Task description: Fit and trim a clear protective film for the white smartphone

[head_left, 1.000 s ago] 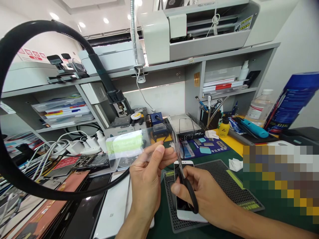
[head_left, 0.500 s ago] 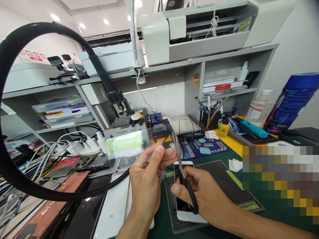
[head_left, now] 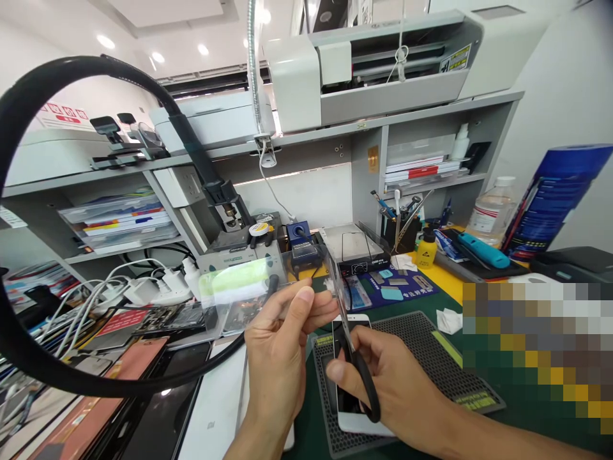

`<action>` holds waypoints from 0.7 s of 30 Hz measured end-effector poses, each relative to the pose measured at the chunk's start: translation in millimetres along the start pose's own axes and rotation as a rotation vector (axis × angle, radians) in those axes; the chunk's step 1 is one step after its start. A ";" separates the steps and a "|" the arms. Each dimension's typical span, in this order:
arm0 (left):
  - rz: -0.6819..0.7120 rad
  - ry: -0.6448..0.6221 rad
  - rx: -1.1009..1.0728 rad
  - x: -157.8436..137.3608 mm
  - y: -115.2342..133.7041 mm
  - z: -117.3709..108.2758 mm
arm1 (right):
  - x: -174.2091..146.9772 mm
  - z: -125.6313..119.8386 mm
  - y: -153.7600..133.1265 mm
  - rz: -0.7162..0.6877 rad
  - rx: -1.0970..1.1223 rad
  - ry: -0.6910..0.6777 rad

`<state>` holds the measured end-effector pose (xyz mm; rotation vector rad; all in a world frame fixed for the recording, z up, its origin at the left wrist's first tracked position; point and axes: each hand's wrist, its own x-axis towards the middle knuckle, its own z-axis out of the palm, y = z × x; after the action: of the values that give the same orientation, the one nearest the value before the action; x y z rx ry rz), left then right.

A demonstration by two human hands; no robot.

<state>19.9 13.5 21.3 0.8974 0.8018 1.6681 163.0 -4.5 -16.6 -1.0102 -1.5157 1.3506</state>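
Observation:
My left hand (head_left: 280, 351) pinches a clear plastic film (head_left: 239, 278) with a pale green patch, held up above the bench. In my right hand (head_left: 397, 383) is a pair of scissors (head_left: 368, 383) with black handles, blades pointing up at the film's right edge, close to my left fingertips. Whether the blades are parted or closed on the film is hard to make out. Under the scissors lies a white smartphone (head_left: 361, 425) with a dark screen, partly hidden by my right hand. It rests on a grey perforated mat (head_left: 421, 358).
A thick black gooseneck hose (head_left: 100, 383) loops across the left side. Several phones and phone parts (head_left: 115, 390) crowd the left bench. Behind stand a soldering stand (head_left: 299, 236), a tool holder (head_left: 400, 230) and a yellow bottle (head_left: 426, 249). Crumpled tissue (head_left: 449, 321) lies right of the mat.
The head view has shifted slightly, so the shelf and bench sit a little differently. Both hands keep nearly the same pose, with the film and scissors still held.

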 end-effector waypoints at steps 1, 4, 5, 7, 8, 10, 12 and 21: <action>0.000 0.001 0.001 0.0 -0.1 0.1 | -0.2 -0.2 0.2 -0.002 -0.001 0.000; 0.004 0.003 -0.002 0.3 -0.1 0.4 | -0.2 -0.8 -0.4 0.006 0.020 0.000; 0.007 0.005 -0.002 0.4 0.0 0.4 | 0.0 -0.9 -0.7 0.013 0.034 -0.003; 0.014 0.002 -0.004 0.6 0.4 0.5 | 0.3 -1.0 -1.2 0.025 0.064 -0.009; 0.015 0.002 -0.006 0.7 0.5 0.5 | 0.4 -0.9 -1.5 0.030 0.075 -0.012; 0.014 0.001 -0.008 0.9 0.8 0.3 | 0.4 -0.8 -1.8 0.032 0.084 -0.012; 0.010 0.000 -0.009 0.9 0.9 0.0 | 0.4 -0.5 -2.1 0.033 0.087 -0.010; -0.001 -0.003 -0.007 -0.1 1.7 -1.7 | 0.2 -0.9 -3.2 0.039 0.062 -0.017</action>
<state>17.7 12.9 21.9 0.8940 0.7942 1.6671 163.6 -4.3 -13.4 -0.9966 -1.4649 1.4282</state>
